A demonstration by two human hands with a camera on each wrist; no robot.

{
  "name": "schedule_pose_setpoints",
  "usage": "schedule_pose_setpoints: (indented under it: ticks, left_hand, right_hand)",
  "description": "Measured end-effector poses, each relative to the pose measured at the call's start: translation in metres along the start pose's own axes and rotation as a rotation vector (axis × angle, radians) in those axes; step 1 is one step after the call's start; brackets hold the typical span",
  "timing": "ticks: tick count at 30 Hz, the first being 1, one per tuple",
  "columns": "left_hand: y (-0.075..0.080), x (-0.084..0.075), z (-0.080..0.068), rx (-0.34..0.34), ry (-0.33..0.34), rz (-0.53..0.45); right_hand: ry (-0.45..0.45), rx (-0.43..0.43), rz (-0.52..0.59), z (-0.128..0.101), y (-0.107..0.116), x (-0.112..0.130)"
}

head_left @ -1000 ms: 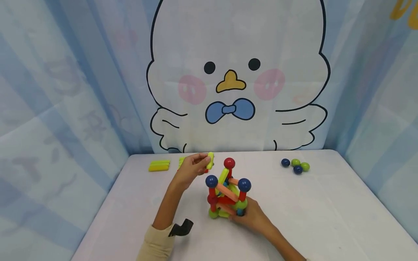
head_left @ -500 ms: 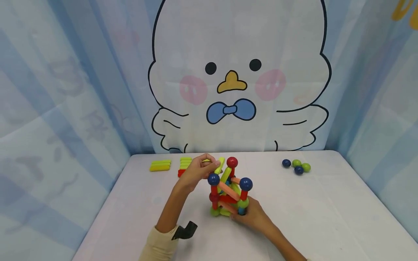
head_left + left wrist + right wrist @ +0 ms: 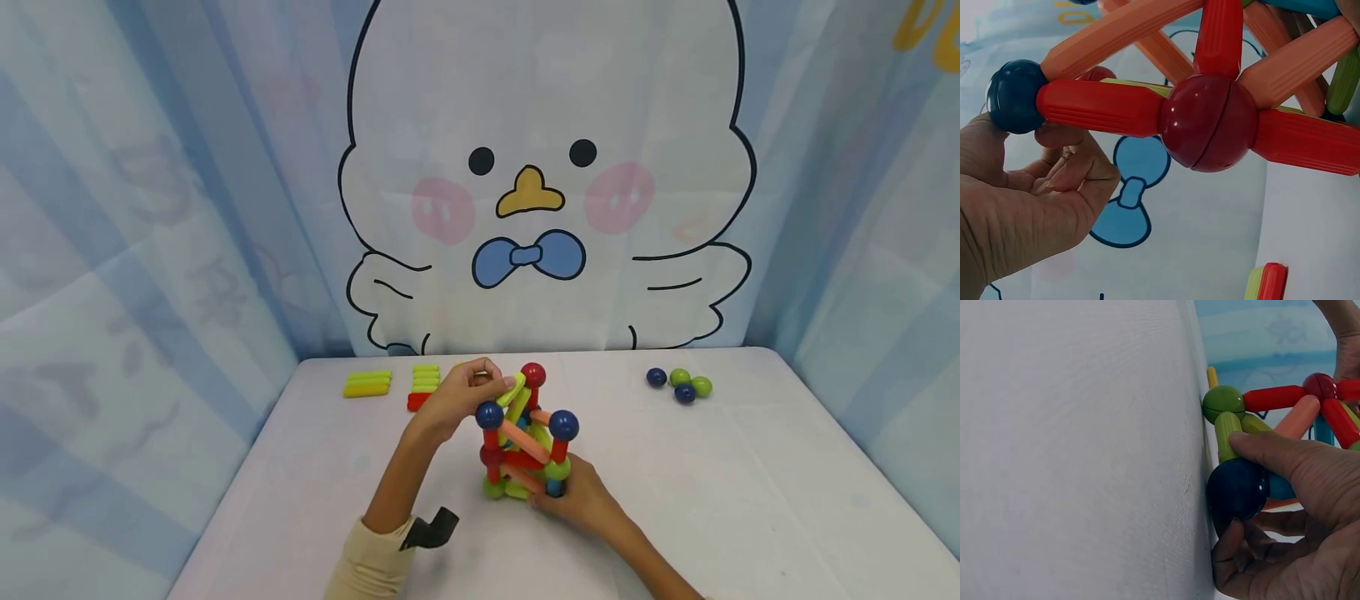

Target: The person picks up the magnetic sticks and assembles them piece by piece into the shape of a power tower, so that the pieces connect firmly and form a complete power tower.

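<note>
Ball-and-rod toy structure [image 3: 525, 442], built of ribbed plastic rods in orange, red, yellow-green and blue joined by glossy balls, stands on the white counter [image 3: 750, 500] near its centre. Left hand [image 3: 459, 398], seen from the head view, pinches a yellow-green plastic rod [image 3: 512, 389] by its left end and holds it at the top of the structure, between the dark blue top ball [image 3: 489, 414] and the red top ball [image 3: 533, 375]; whether the rod touches either ball cannot be told. In the left wrist view the curled fingers [image 3: 1066, 172] lie just beside the dark blue ball [image 3: 1015, 95], with a dark red hub ball [image 3: 1210, 122] joining several rods to the right. Right hand [image 3: 581, 500] grips the structure at its near right base. The right wrist view shows its thumb [image 3: 1285, 459] pressed on a green rod and its fingers curled under a dark blue base ball [image 3: 1237, 489], which rests against the counter beside a green base ball [image 3: 1223, 403].

At far left lie a group of yellow-green rods [image 3: 367, 383] and a second stack of yellow-green rods over a red rod [image 3: 423, 385]. At far right sits a cluster of loose dark blue and green balls [image 3: 681, 385]. A cartoon chick backdrop [image 3: 536, 192] hangs behind the counter.
</note>
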State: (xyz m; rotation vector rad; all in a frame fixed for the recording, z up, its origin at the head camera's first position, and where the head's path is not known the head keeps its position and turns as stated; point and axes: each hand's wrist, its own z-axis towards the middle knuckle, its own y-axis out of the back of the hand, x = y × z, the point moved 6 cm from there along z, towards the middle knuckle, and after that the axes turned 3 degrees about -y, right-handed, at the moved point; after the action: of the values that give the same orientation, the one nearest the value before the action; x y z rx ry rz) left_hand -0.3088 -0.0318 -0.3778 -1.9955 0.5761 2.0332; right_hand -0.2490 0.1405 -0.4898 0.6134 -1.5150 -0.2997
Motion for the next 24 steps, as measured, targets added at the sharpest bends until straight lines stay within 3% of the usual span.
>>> schedule_pose_setpoints:
  ticks: [9, 13, 15, 18, 20, 24]
  left_hand:
    - [0.0, 0.003, 0.002, 0.031, 0.036, 0.071]
    - [0.007, 0.006, 0.001, -0.005, 0.012, 0.097]
    - [0.015, 0.009, 0.002, -0.055, 0.002, 0.102]
    - [0.031, 0.017, 0.005, -0.181, -0.009, 0.172]
    - [0.045, 0.025, 0.008, -0.278, 0.001, 0.297]
    - [0.071, 0.049, 0.009, -0.436, 0.092, 0.607]
  right_hand:
    - [-0.009, 0.007, 0.001, 0.0, 0.001, 0.0]
    - [0.002, 0.003, -0.005, -0.001, 0.0, -0.001]
    - [0.005, -0.004, -0.012, -0.001, 0.001, -0.001]
    - [-0.005, -0.01, -0.02, -0.001, 0.002, -0.002]
    - [-0.017, -0.013, -0.021, 0.0, 0.004, -0.003]
    - [-0.042, -0.022, -0.02, 0.0, 0.005, -0.005]
